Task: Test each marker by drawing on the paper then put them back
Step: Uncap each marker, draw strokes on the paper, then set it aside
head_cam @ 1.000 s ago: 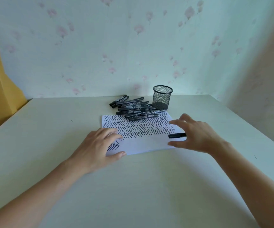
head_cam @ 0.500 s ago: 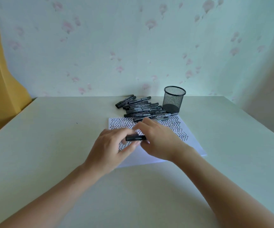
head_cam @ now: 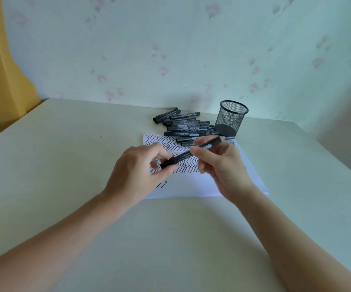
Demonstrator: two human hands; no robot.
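Your left hand (head_cam: 136,171) pinches the cap end of the marker (head_cam: 190,152), held slanted above the paper (head_cam: 193,186) on the surface (head_cam: 65,144). It's light, stiff, likely slick plastic — your right hand (head_cam: 218,165) has its grip curled round the barrel. Hold near the cap seam — pull straight.

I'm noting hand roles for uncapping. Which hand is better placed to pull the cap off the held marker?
Probably the left hand: its fingertips pinch the marker at its lower end, apparently the cap, while the right hand holds the barrel over the paper.
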